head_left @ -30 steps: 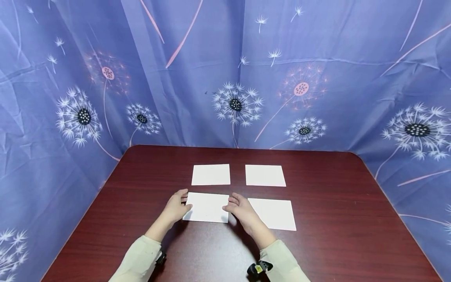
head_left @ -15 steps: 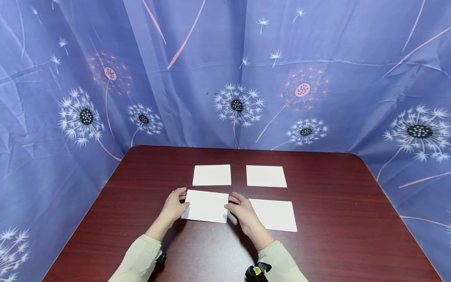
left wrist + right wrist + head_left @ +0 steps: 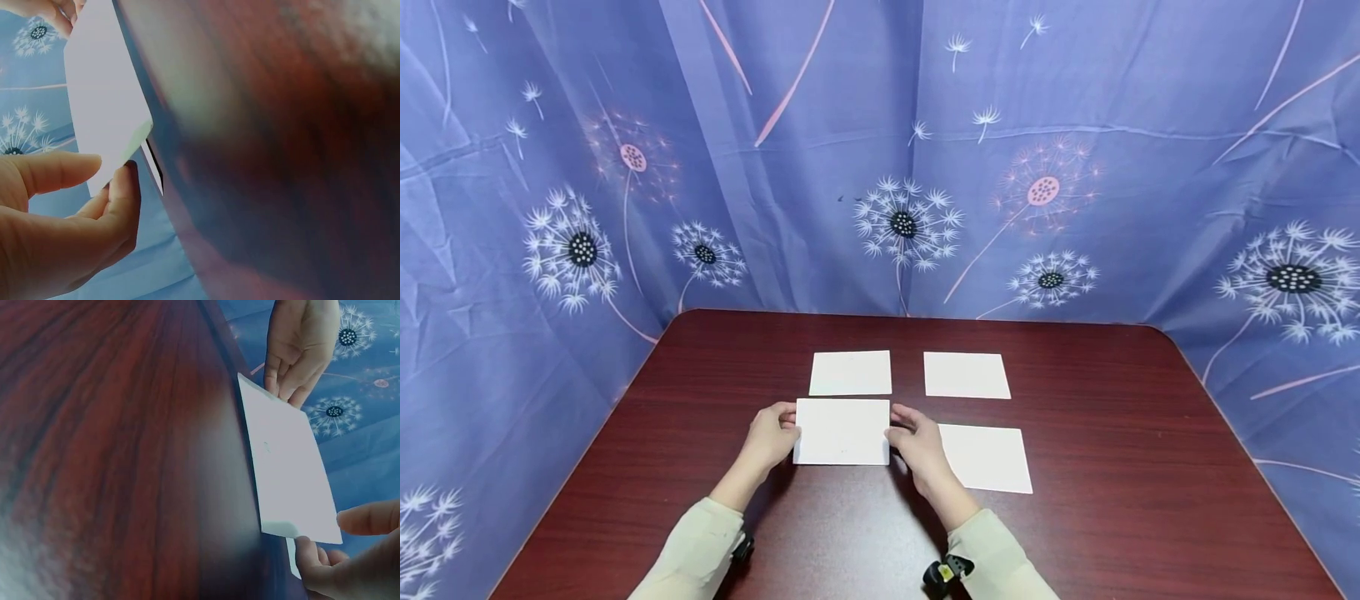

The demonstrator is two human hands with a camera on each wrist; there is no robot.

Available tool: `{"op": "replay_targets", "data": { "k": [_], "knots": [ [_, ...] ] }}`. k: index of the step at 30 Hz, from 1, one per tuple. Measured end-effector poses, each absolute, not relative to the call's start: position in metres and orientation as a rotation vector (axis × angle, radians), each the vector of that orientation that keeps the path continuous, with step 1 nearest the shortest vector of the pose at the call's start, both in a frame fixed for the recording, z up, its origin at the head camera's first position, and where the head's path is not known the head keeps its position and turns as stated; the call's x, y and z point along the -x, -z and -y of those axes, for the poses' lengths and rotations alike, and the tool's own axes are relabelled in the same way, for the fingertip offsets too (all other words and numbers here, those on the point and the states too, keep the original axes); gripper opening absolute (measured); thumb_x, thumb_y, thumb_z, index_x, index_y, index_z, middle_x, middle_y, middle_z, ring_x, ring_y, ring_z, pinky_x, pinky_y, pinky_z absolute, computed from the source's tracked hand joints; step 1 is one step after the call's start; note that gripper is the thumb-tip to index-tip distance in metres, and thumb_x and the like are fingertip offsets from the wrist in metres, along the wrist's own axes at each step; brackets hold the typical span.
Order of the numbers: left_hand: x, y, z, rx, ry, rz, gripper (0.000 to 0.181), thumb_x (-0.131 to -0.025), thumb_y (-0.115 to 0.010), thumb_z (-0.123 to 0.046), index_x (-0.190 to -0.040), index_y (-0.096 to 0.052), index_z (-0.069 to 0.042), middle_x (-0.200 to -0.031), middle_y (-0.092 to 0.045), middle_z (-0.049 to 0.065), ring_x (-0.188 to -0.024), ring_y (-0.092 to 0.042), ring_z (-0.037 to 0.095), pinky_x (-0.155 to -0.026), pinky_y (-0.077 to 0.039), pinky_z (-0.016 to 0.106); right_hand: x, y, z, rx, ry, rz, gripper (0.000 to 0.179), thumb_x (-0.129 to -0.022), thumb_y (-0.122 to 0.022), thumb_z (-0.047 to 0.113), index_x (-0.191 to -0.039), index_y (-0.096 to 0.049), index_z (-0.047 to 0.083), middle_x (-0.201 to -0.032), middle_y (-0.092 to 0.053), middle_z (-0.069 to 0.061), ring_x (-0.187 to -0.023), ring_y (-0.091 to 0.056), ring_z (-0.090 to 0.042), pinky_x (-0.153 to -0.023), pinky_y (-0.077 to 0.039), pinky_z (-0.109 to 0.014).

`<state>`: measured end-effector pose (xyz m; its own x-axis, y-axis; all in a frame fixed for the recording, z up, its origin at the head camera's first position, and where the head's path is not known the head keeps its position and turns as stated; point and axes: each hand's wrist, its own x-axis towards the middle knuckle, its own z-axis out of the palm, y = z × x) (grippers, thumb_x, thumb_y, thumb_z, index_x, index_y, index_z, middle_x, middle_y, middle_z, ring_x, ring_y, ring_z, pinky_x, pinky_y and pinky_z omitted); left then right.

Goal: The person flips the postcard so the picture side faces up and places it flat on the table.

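A blank white card (image 3: 842, 432) is held up a little above the table, its near face turned toward the head camera. My left hand (image 3: 768, 439) pinches its left edge, thumb in front and fingers behind. On the opposite edge, my right hand (image 3: 923, 450) holds it the same way. In the left wrist view the card (image 3: 106, 81) stands tilted, with the left thumb (image 3: 65, 170) close to a corner. From the right wrist, a small faint mark shows on the card (image 3: 290, 465), and the right fingers (image 3: 315, 565) sit at its lower edge.
Two white cards, one at back left (image 3: 850, 372) and one at back right (image 3: 966, 375), lie flat on the dark red wooden table (image 3: 1135, 467). Another card (image 3: 988, 458) lies beside my right hand, partly covered by it. A blue dandelion-print curtain (image 3: 820, 208) hangs behind and beside the table.
The held card has risen and tipped up toward the camera, and its slant has levelled out. Both hands moved slightly with it. The other cards stayed in place.
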<state>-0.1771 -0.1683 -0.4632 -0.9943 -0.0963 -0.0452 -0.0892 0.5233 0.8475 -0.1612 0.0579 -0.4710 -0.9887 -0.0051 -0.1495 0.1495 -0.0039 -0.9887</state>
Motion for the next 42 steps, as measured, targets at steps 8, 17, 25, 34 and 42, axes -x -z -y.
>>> {"op": "replay_targets", "data": {
  "k": [8, 17, 25, 34, 42],
  "knots": [
    [0.179, 0.459, 0.170, -0.202, 1.521, 2.663, 0.018, -0.081, -0.059, 0.008, -0.098, -0.067, 0.008, -0.084, -0.066, 0.013, -0.075, -0.059, 0.016, -0.066, -0.047, 0.023, 0.167, 0.470, -0.060, -0.247, 2.183, -2.185, 0.029, -0.085, -0.059, -0.005, -0.112, -0.061, -0.015, -0.101, -0.066, -0.025, -0.085, -0.064, -0.020, -0.077, -0.055, -0.034],
    [0.179, 0.456, 0.170, -0.217, 1.515, 2.631, 0.008, -0.082, -0.065, 0.005, -0.090, -0.067, 0.005, -0.083, -0.067, 0.011, -0.072, -0.059, 0.012, -0.066, -0.047, 0.025, 0.169, 0.470, -0.062, -0.303, 2.210, -2.171, 0.018, -0.087, -0.060, -0.004, -0.102, -0.065, -0.013, -0.094, -0.067, -0.019, -0.085, -0.066, -0.021, -0.079, -0.054, -0.029],
    [0.177, 0.454, 0.170, -0.205, 1.527, 2.596, 0.006, -0.082, -0.067, 0.005, -0.087, -0.067, 0.006, -0.082, -0.067, 0.011, -0.070, -0.057, 0.009, -0.063, -0.047, 0.019, 0.170, 0.467, -0.062, -0.337, 2.237, -2.193, 0.018, -0.087, -0.064, -0.001, -0.101, -0.068, -0.011, -0.095, -0.069, -0.015, -0.081, -0.064, -0.016, -0.078, -0.053, -0.032],
    [0.177, 0.452, 0.172, -0.192, 1.510, 2.581, 0.006, -0.082, -0.073, -0.004, -0.084, -0.068, 0.000, -0.079, -0.067, 0.006, -0.069, -0.054, 0.011, -0.062, -0.044, 0.021, 0.169, 0.465, -0.065, -0.345, 2.263, -2.173, 0.021, -0.087, -0.067, 0.002, -0.104, -0.068, -0.010, -0.097, -0.069, -0.014, -0.079, -0.063, -0.012, -0.078, -0.054, -0.032],
    [0.176, 0.449, 0.172, -0.187, 1.490, 2.520, 0.007, -0.080, -0.076, -0.005, -0.085, -0.073, -0.001, -0.079, -0.070, 0.008, -0.069, -0.058, 0.010, -0.062, -0.046, 0.020, 0.170, 0.464, -0.065, -0.353, 2.300, -2.151, 0.021, -0.086, -0.068, 0.002, -0.104, -0.068, -0.009, -0.094, -0.070, -0.011, -0.078, -0.063, -0.010, -0.073, -0.053, -0.021]
  ]
}}
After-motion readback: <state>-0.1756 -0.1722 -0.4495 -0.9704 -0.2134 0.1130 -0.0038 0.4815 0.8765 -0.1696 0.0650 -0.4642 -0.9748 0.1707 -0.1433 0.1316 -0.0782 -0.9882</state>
